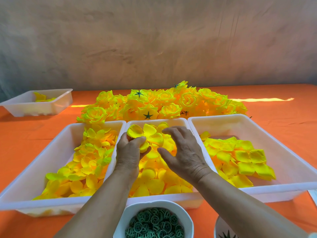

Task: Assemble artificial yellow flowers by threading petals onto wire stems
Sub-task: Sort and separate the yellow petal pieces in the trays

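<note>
My left hand [128,152] holds a part-built yellow flower [145,135] over the middle white tray [171,197], thumb pressed on its petals. The wire stem is hidden inside my fist. My right hand [181,152] hovers just right of the flower with fingers spread, reaching down toward the loose yellow petals [154,177] in that tray. It holds nothing that I can see.
The left tray [56,146] and the right tray [283,148] hold more yellow petals. Finished yellow roses [163,103] are heaped behind them on the orange cloth. A white bowl of green rings [154,222] sits at the front, a small tray [42,103] far left.
</note>
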Motion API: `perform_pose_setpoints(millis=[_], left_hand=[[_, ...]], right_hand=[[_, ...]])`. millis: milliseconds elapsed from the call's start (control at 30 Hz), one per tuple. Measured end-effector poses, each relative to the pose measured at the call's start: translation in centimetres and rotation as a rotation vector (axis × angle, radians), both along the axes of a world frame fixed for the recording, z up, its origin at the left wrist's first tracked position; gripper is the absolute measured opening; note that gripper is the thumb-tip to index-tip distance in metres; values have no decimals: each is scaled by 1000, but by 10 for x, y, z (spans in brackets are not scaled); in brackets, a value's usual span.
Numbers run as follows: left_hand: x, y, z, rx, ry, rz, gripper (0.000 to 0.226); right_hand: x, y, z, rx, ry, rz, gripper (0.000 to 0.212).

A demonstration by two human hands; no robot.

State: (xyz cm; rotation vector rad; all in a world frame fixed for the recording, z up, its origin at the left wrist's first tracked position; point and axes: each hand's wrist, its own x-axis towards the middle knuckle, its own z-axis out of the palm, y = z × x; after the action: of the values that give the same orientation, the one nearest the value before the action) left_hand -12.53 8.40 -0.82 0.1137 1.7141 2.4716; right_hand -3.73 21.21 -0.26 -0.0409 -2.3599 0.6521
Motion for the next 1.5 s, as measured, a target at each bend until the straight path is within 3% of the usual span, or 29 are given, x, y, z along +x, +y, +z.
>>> perform_pose_setpoints(millis=[167, 300, 467, 567, 767, 967, 1133, 1400, 1500], left_hand=[[4, -1, 0, -55, -15, -74, 19], [7, -1, 3, 40, -60, -167, 14], [11, -2, 5, 15, -19, -333, 46], [12, -1, 5, -35, -2, -406, 53], [15, 1, 0, -173, 50, -567, 44], [15, -1, 0, -101, -17, -688, 29], [13, 0, 0, 3, -112, -621, 6], [8, -1, -1, -28, -143, -496, 3], [9, -2, 0, -66, -129, -470, 11]], right_hand=[[-2, -2, -3, 149, -110, 14, 38], [-4, 0, -4, 84, -138, -6, 23], [-4, 3, 0, 31, -118, -104, 25], [-2, 3, 1, 34, -118, -92, 29], [0, 1, 1, 26, -148, -54, 28], [0, 1, 1, -28, -177, -11, 35], [0, 1, 2, -54, -190, 61, 38], [-1, 4, 3, -169, -102, 70, 41], [0, 3, 2, -203, -89, 75, 40]])
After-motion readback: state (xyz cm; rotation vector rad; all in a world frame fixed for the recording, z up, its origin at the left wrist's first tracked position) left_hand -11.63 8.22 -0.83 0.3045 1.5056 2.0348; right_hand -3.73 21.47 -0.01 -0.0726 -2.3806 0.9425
